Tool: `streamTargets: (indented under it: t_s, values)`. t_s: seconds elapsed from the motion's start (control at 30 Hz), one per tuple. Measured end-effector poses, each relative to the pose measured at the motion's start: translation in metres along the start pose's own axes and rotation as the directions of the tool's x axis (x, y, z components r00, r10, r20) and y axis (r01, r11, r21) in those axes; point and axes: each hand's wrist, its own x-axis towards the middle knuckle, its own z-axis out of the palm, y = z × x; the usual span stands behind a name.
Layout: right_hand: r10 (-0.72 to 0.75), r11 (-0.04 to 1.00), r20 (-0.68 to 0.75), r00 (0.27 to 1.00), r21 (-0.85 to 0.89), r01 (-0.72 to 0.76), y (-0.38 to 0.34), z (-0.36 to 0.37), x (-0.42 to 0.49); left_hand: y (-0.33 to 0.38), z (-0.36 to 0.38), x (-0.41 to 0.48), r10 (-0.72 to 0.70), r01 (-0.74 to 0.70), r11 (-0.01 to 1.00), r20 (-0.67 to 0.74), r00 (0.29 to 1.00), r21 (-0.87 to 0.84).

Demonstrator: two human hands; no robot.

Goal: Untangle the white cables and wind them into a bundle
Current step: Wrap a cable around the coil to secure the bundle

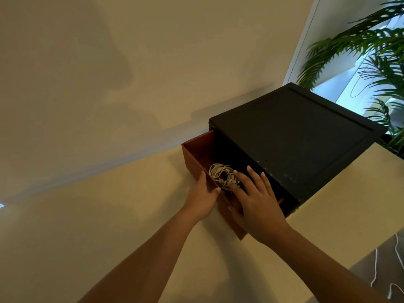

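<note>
Head view: two bare forearms reach forward over the pale surface (98, 215). The left grip (204, 194) clasps the front panel of a brown drawer (197, 149), with the thumb hooked over the top edge and the fingers against the outside face. The right grip (260, 204) is spread, fingers straight and splayed, and reaches over the same panel into the drawer. Its forefinger touches the white cables (219, 172) but, as far as I can see, does not curl round them. The cables lie in a loose coiled tangle on the drawer floor, near the front. The drawer stands pulled out of a black box (295, 136), which sits on the surface against a cream wall (109, 62). Beyond the box, a leafy green plant (360, 44) stands before a bright window (341, 88).
</note>
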Motion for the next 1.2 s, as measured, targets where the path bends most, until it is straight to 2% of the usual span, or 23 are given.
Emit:
streamTargets:
  t_s: [0.13,0.37,0.7,0.87,1.2]
  values:
    - [0.071,0.996,0.024,0.997,-0.051,-0.069,0.020,0.000,0.005,0.014,0.011,0.010,-0.018,0.018,1.000,0.031,0.999,-0.001]
    - [0.148,0.987,0.073,0.986,0.053,-0.152,0.051,-0.003,0.008,0.030,0.033,0.035,-0.032,0.031,0.999,0.068,0.997,0.011]
    - [0.080,0.994,-0.014,0.997,0.079,-0.078,0.076,0.001,0.018,0.047,0.053,0.062,0.007,-0.010,1.000,0.109,0.994,0.029]
    - [0.056,0.997,-0.113,0.992,0.057,-0.050,0.082,0.010,0.021,0.054,0.060,0.068,0.003,-0.007,0.999,0.114,0.993,0.036]
    - [0.044,0.999,-0.098,0.994,-0.016,-0.046,0.082,0.013,0.022,0.064,0.067,0.078,-0.010,0.013,1.000,0.151,0.988,-0.018]
